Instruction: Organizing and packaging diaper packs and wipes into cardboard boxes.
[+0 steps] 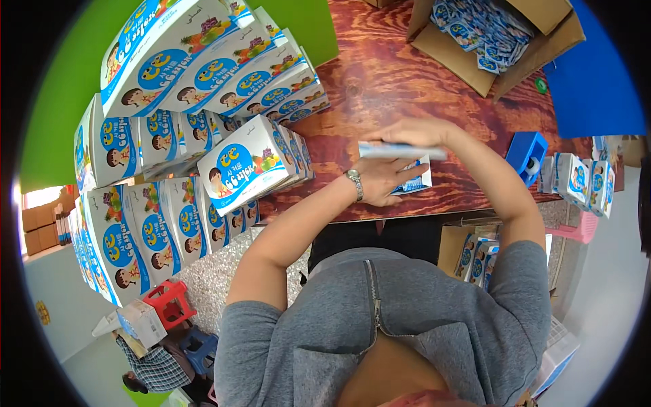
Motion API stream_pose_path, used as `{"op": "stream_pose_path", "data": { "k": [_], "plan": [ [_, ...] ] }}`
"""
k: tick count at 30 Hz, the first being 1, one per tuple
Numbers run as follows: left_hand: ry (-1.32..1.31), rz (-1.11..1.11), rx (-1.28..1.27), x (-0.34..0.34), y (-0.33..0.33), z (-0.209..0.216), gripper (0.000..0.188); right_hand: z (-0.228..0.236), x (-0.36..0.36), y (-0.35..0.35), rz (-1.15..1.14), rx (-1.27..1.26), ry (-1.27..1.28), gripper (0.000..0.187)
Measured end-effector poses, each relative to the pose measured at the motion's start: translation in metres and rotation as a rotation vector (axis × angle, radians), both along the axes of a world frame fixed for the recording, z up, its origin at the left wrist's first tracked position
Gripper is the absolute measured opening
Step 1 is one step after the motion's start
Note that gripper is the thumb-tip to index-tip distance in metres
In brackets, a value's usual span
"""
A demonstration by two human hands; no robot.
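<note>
A small white and blue carton (426, 182) lies on the table in front of me with its lid (407, 152) raised. Blue-and-white sachets (411, 183) show inside it. My left hand (381, 178), with a wristwatch, lies over the carton, fingers stretched out and partly under the lid. Behind the lid, my right hand (427, 133) has its fingers bent along the lid's upper edge, holding it. The lid and my left hand hide part of the contents.
Tall stacks of white printed cartons (146, 142) rise on the left, one carton (244, 166) near my left forearm. At the far right stands an open cardboard box (454, 61) full of sachets. A blue tape dispenser (527, 159) and several cartons (573, 178) are at the right edge.
</note>
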State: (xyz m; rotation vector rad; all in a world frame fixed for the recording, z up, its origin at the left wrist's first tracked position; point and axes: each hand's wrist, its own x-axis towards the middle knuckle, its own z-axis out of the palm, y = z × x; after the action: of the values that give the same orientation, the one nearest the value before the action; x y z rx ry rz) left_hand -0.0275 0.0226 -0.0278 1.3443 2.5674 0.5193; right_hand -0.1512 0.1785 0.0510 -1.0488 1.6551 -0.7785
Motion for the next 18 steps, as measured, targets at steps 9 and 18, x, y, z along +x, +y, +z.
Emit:
{"op": "stream_pose_path", "data": {
  "k": [9, 18],
  "plan": [
    [-0.266, -0.002, 0.253, 0.006, -0.005, -0.013, 0.047, -0.033, 0.030, 0.020, 0.029, -0.311, 0.361, 0.047],
    [0.527, 0.785, 0.623, 0.061, -0.010, -0.012, 0.104, -0.032, 0.043, 0.025, -0.028, -0.213, 0.444, 0.052]
  ]
}}
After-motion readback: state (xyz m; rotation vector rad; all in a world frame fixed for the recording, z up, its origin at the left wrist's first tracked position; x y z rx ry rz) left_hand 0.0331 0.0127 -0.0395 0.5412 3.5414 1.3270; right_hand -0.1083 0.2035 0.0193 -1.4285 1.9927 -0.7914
